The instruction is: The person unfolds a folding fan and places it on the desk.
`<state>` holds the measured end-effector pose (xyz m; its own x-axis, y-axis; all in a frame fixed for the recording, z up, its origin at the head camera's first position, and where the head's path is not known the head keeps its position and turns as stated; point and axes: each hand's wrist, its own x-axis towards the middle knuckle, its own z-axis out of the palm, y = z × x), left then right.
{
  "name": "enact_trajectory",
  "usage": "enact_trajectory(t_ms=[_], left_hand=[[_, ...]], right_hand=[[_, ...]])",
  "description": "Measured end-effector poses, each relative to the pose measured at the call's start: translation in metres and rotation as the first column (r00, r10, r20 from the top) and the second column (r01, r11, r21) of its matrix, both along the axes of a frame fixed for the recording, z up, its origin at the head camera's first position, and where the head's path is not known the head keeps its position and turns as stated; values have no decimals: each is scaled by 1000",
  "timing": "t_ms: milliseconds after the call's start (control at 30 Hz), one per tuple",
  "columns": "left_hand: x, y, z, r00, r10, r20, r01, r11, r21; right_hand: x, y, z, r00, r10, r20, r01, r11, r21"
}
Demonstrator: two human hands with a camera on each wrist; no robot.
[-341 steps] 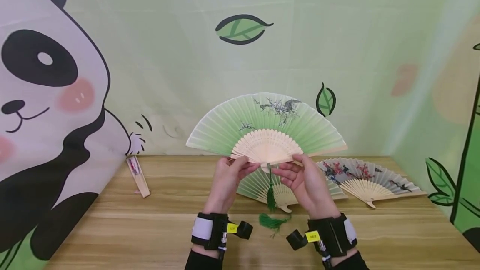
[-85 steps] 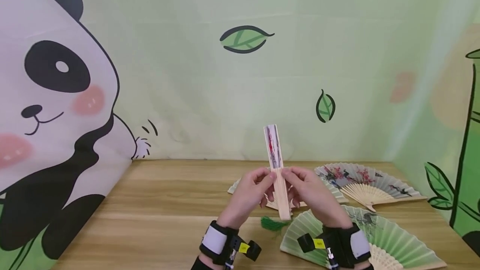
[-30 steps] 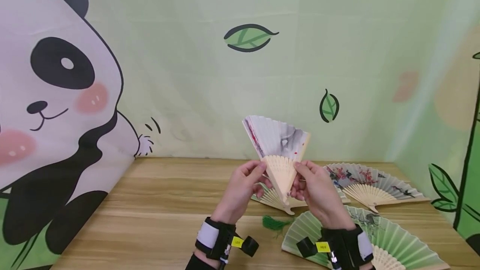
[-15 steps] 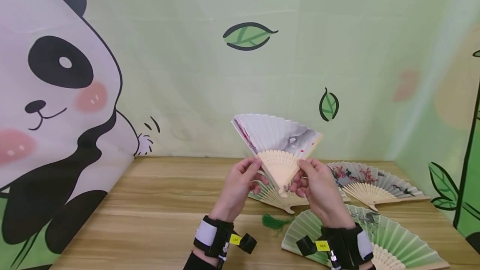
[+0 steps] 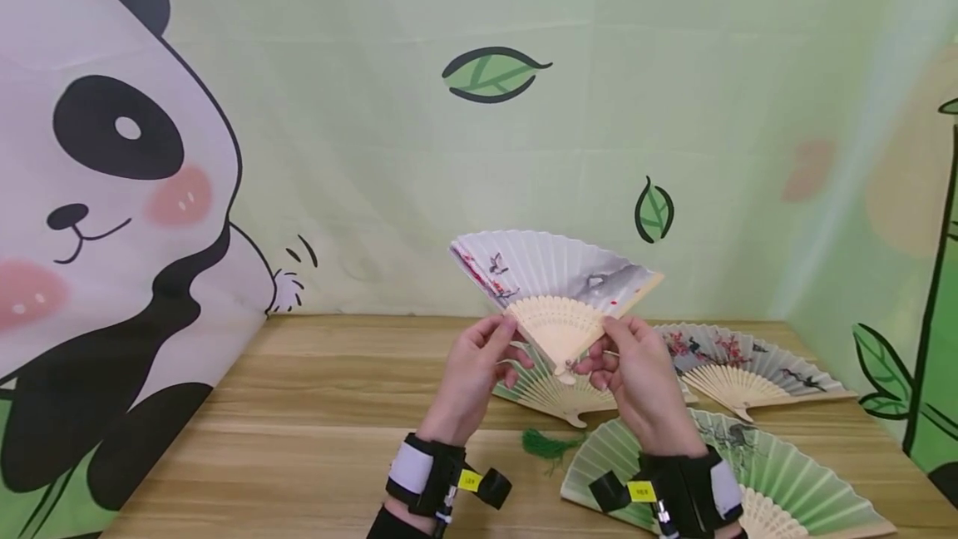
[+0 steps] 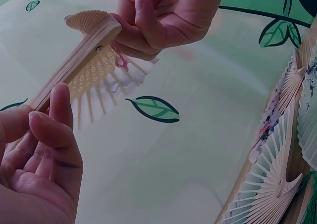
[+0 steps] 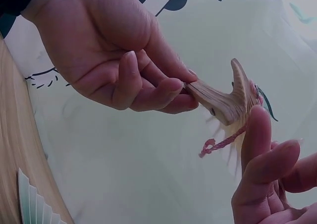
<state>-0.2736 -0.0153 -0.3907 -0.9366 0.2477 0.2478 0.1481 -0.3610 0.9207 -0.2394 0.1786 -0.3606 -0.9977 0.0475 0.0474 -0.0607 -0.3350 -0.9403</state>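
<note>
Held up above the table is a partly spread folding fan (image 5: 557,273), pale with grey and pink printing and light wooden ribs. My left hand (image 5: 473,373) pinches its left outer rib between thumb and fingers. On the other side, my right hand (image 5: 644,377) pinches the right outer rib. In the left wrist view, the left hand (image 6: 44,159) grips the wooden guard, and a pink cord loop (image 6: 120,60) shows at the pivot. The right wrist view has the right hand (image 7: 114,60) pinching the opposite guard, with the pink cord (image 7: 223,143) hanging below.
Behind the hands lies a spread green fan (image 5: 554,396), partly hidden. A grey fan with red blossoms (image 5: 741,364) lies at the right, and a larger green fan (image 5: 793,464) in front. A green tassel (image 5: 546,443) rests on the wooden table (image 5: 314,422). A printed cloth backdrop (image 5: 359,148) stands behind.
The green fan held earlier now lies at the front right. The folded fan from the far left was brought to both hands and has spread wider as they moved apart.
</note>
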Motion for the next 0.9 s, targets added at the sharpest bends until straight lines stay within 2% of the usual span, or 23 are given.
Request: enact_trajectory(t_ms=[533, 900], left_hand=[[0, -2, -1, 999, 27, -22, -27, 999, 27], [-1, -2, 0, 997, 53, -55, -53, 999, 6]], right_hand=[[0, -5, -1, 994, -104, -46, 100, 992, -79], [-1, -7, -1, 987, -160, -8, 157, 980, -124]])
